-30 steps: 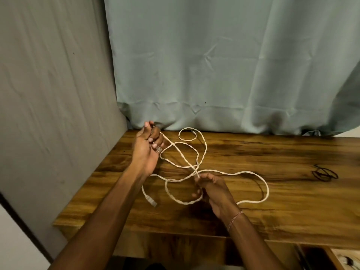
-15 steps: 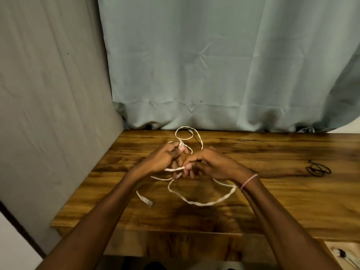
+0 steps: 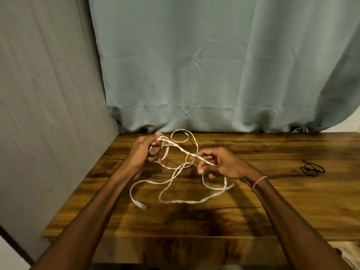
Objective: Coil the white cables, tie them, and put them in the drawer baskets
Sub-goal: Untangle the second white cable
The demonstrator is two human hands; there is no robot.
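While the left hand (image 3: 145,151) grips gathered loops and the right hand (image 3: 218,162) pinches a strand, the loose white braided cable (image 3: 181,200) may knot where slack strands cross on the wooden table (image 3: 292,201).

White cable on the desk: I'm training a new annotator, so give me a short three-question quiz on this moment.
1. True or false: the white cable is already coiled into a neat bundle.
2. Multiple choice: the stretch of cable raised off the wooden desk runs between A) the left hand and right hand, B) the right hand and the curtain, C) the left hand and the black tie.
3. Fill in: the cable's connector end lies on the desk nearer the ____ forearm.

Key: 1 false, it sprawls in loose loops; 2 A; 3 left.
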